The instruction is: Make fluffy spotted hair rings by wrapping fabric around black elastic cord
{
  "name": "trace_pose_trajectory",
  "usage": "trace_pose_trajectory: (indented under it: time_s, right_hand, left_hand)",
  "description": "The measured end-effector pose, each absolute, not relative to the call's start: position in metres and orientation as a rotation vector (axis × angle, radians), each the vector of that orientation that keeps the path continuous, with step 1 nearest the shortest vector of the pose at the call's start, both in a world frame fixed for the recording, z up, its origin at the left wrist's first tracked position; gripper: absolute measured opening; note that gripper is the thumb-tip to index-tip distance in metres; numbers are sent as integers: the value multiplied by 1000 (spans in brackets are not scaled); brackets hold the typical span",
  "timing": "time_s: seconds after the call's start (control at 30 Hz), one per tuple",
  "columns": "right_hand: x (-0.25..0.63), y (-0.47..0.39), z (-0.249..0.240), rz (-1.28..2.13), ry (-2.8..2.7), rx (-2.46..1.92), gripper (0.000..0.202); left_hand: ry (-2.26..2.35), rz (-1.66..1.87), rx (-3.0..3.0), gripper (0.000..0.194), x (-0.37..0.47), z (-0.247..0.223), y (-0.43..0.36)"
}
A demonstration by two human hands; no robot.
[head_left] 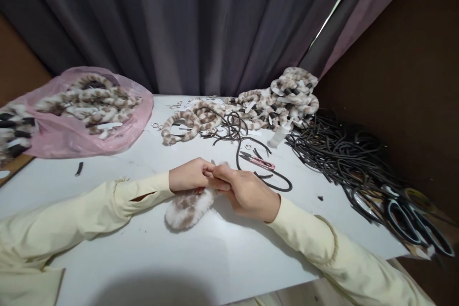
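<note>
While a pink plastic bag (138, 126) of fluffy rings sits at far left, the left hand (189, 174) grips a brown-and-white fluffy piece (188, 210), fingers closed. Piece hangs toward the near side, just above or on the white table (118, 258); contact unclear. Right hand (249, 193) meets left, fingers curled, pinching at the piece's upper end. Beyond: pink-handled snips (263, 162), small bottle (279, 136); far right, heaped black cords (333, 148).

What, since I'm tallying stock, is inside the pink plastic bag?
The pink plastic bag holds brown-and-white fluffy loops, with a white tag showing. Whatever lies beneath the top loops is covered.
</note>
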State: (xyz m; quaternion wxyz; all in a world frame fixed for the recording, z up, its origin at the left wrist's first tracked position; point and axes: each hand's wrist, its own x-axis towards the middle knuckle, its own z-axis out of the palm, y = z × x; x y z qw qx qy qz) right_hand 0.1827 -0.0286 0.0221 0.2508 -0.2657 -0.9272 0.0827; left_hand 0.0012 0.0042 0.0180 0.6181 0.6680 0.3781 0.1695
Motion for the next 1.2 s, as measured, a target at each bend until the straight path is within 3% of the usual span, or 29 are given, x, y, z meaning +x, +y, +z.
trace_pose_trajectory:
  time_s: [0.5,0.83,1.2]
  right_hand:
    - [191,-15,30,108,-2646,-611,19]
    - [190,-16,28,-101,-2672,-552,21]
    - [189,-15,24,-99,-2599,-536,15]
  left_hand:
    - [715,328,1370,17,-3,23,5]
    - [699,301,1253,31,-5,17,9]
    - [665,317,1250,29,-6,16,9]
